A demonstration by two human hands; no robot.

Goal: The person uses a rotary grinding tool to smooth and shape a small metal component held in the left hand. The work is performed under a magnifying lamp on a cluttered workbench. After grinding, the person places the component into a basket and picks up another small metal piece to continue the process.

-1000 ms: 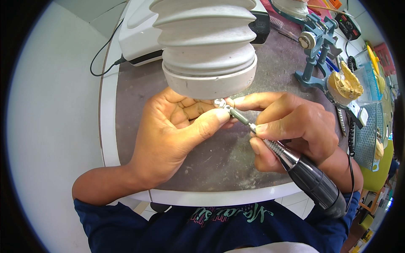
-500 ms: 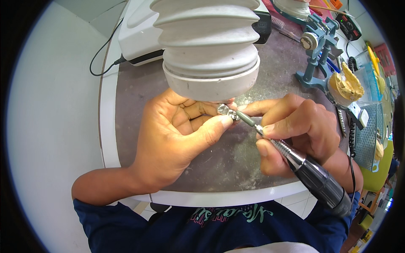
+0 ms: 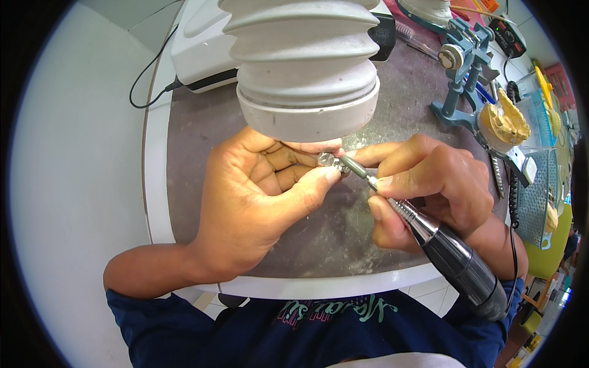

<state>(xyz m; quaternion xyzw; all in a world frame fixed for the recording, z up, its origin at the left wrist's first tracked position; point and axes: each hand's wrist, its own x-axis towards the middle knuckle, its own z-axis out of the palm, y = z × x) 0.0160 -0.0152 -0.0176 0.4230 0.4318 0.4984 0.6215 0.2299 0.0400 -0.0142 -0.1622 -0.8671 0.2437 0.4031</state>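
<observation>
A small shiny metal dental crown piece (image 3: pixel 326 159) is pinched between the thumb and fingers of my left hand (image 3: pixel 251 196). Its lower part is hidden by the thumb. My right hand (image 3: pixel 429 184) grips a black and silver rotary handpiece (image 3: pixel 461 260) like a pen. The handpiece's green-grey grinding bit (image 3: pixel 354 166) meets the right side of the metal piece, or lies very close to it. Both hands are just below the round mouth of a ribbed white hose (image 3: pixel 307 113).
A white machine (image 3: pixel 202 49) stands at the back left. On the right are a blue-grey articulator (image 3: pixel 457 92), a yellow plaster dental cast (image 3: pixel 504 121) and a blue-grey basket (image 3: pixel 532 196). The brown worktop (image 3: pixel 202 132) ends at a white front edge (image 3: pixel 319 287).
My right hand and the handpiece have shifted slightly left. The metal piece has turned a little in my left fingers, and both hands keep their grips.
</observation>
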